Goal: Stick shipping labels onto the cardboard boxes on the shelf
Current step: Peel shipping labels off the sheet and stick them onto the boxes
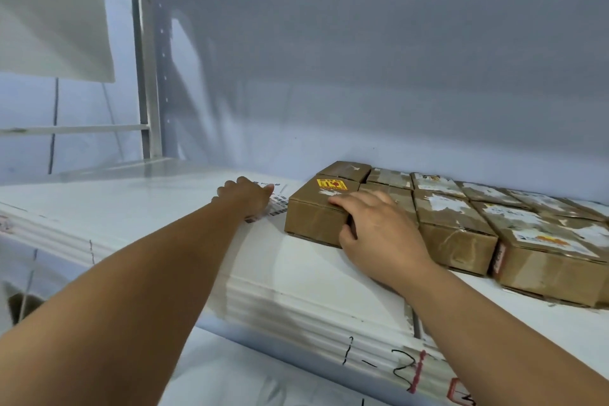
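Observation:
Several brown cardboard boxes stand packed together on the white shelf [184,208]. The leftmost front box [314,212] carries a yellow sticker [332,184] on its top. My right hand [372,227] grips this box, fingers on the top and thumb down its front face. To the left of it lie white shipping labels [278,206] with barcodes, flat on the shelf. My left hand [245,196] reaches onto these labels and covers part of them; whether the fingers pinch a label is hidden.
More boxes [461,224] with torn white label remains fill the shelf to the right. The shelf's grey back wall [362,76] rises close behind. A white upright post [146,82] stands at the left. Handwritten marks [398,366] sit on the shelf's front edge.

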`<move>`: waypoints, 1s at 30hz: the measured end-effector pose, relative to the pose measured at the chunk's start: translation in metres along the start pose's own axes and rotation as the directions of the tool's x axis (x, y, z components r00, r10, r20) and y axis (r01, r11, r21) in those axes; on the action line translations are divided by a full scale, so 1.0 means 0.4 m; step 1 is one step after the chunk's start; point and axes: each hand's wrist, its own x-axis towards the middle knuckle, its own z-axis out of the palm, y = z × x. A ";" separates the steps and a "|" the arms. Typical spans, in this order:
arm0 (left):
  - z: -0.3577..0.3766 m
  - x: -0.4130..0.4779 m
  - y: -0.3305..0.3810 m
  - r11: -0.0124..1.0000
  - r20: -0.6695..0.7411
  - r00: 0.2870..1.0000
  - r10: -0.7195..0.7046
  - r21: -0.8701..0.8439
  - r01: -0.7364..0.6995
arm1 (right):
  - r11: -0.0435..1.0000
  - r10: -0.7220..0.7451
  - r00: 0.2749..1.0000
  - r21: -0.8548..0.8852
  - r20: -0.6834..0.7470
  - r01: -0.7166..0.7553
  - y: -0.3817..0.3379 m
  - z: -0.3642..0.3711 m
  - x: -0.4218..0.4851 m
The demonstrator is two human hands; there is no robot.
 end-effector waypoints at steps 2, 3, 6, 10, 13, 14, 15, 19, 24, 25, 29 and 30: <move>0.004 0.014 0.028 0.998 0.013 1.000 -0.025 0.050 0.025 | 1.000 0.003 1.000 -0.001 -0.010 -0.003 0.001 0.001 0.002; 0.009 0.026 0.042 0.998 0.029 0.999 -0.028 0.061 0.026 | 1.000 0.004 1.000 0.002 -0.014 -0.004 0.002 0.002 0.003; 0.027 0.046 0.064 0.991 0.083 0.997 -0.004 0.136 -0.007 | 1.000 -0.001 1.000 0.016 -0.021 0.001 0.005 0.003 0.005; 0.036 0.035 0.049 0.970 0.061 0.993 0.106 0.214 -0.117 | 1.000 -0.004 1.000 0.025 -0.029 0.005 0.007 0.007 0.008; 0.025 0.012 0.029 0.957 0.083 0.978 0.189 0.205 -0.203 | 1.000 0.000 1.000 0.019 -0.025 0.001 0.008 0.008 0.009; 0.021 0.002 0.025 0.958 0.103 0.976 0.193 0.197 -0.210 | 1.000 -0.002 1.000 0.014 -0.023 0.002 0.009 0.007 0.008; 0.017 -0.007 0.021 0.959 0.116 0.974 0.194 0.185 -0.213 | 1.000 -0.003 1.000 0.010 -0.019 0.004 0.010 0.007 0.006; 0.007 -0.057 0.008 0.968 0.102 0.979 0.175 0.161 -0.190 | 1.000 -0.009 1.000 0.008 0.004 0.009 0.008 0.003 0.000; 0.002 -0.120 -0.013 0.976 0.038 0.989 0.146 0.161 -0.150 | 1.000 -0.004 1.000 -0.003 0.014 0.004 -0.008 -0.008 -0.018; 0.003 -0.132 -0.018 0.973 0.012 0.989 0.147 0.176 -0.147 | 1.000 -0.013 1.000 -0.012 0.007 0.013 -0.009 -0.010 -0.023; -0.002 -0.177 -0.036 0.979 -0.123 0.983 0.135 0.171 -0.113 | 0.998 -0.045 0.998 -0.035 -0.042 0.044 -0.019 -0.012 -0.034; -0.005 -0.182 -0.039 0.979 -0.133 0.982 0.134 0.174 -0.110 | 0.999 -0.046 0.997 -0.029 -0.062 0.044 -0.021 -0.012 -0.035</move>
